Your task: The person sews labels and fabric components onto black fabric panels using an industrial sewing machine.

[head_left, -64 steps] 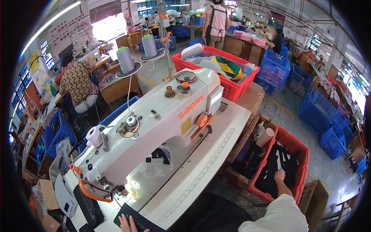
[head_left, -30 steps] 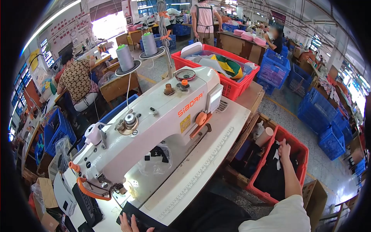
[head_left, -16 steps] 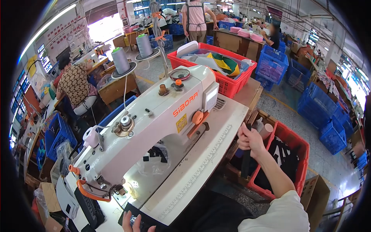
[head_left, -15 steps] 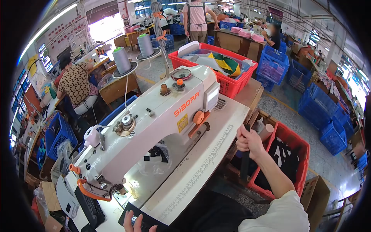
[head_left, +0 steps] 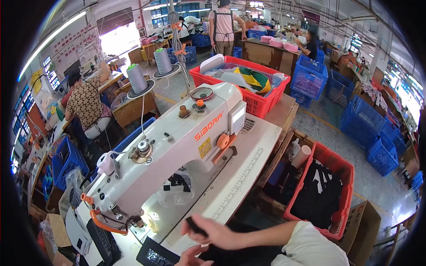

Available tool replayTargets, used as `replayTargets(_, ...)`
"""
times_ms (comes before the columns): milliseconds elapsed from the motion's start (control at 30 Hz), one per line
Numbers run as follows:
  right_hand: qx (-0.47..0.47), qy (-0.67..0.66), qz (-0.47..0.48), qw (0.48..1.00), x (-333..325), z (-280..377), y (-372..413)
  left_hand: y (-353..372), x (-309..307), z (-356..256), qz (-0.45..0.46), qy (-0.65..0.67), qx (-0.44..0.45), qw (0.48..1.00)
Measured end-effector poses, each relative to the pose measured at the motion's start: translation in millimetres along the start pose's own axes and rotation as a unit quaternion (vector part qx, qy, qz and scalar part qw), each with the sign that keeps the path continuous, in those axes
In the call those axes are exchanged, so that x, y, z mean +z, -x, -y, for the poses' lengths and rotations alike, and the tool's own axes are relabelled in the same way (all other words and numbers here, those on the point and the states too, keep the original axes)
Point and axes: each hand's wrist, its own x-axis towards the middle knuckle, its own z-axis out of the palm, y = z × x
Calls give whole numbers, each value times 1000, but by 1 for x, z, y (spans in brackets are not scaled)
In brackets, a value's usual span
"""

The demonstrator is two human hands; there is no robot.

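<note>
A white sewing machine (head_left: pixel 177 146) with orange knobs stands on its pale table. My right hand (head_left: pixel 208 232), in front of the table edge, is closed on a narrow black strip (head_left: pixel 196 227). Just below it, at the bottom edge, my left hand (head_left: pixel 193 257) shows only in part, its fingers curved beside a black fabric piece with light lettering (head_left: pixel 155 256). Whether it grips that piece I cannot tell. The lit needle area (head_left: pixel 148 221) lies above the fabric. Small black pieces in a clear bag (head_left: pixel 176 184) lie behind the machine arm.
A red crate of black pieces (head_left: pixel 350 190) stands at the right beside an open wooden drawer (head_left: pixel 270 201). Another red crate (head_left: pixel 270 104) sits behind the machine. Thread cones (head_left: pixel 138 80) stand at the left. Blue crates (head_left: pixel 310 80) and several people are farther back.
My right hand has come from beside the red crate to the table's front edge with the black strip. My left hand has shifted right. The camera view has also shifted slightly.
</note>
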Motion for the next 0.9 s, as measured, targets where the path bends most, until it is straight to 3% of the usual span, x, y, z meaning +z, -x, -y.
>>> replayTargets(33,-39,59,14,997,7,-9,-4,1,2,7,7,82,-37,996)
replayTargets(100,-30,22,50,998,27,-16,-6,2,4,17,21,243,-109,964)
replayTargets(167,-9,-50,114,992,42,-20,-7,0,9,19,-24,255,-89,963)
replayTargets(233,-7,-38,94,995,46,-28,-12,-2,13,21,-112,276,-44,954)
replayTargets(300,-3,-14,56,998,49,-31,-15,0,13,30,-102,263,-34,959)
replayTargets(400,10,53,78,996,39,-26,-15,3,10,35,-84,237,-13,968)
replayTargets(467,16,86,87,992,31,-28,-18,4,2,24,-83,225,-84,967)
replayTargets(500,-83,174,40,980,26,-32,-20,4,-2,20,-83,218,-120,965)
replayTargets(567,-273,337,-53,899,16,-41,-25,6,-13,17,-89,274,-92,953)
replayTargets(600,-273,337,-52,900,10,-46,-26,6,-18,16,-93,327,-63,938)
replayTargets(667,-383,458,-27,802,-4,-54,-26,4,-20,14,-97,380,-34,919)
replayTargets(700,-432,513,-15,741,-8,-58,-24,1,-18,11,-141,367,-45,918)
replayTargets(767,-443,489,33,751,-7,-60,-16,-2,-14,9,-227,337,-71,911)
replayTargets(833,-464,435,132,760,-5,-62,-12,0,-16,15,-215,332,-79,915)
replayTargets(900,-465,438,145,756,-6,-68,-13,2,-21,18,-184,321,-91,924)
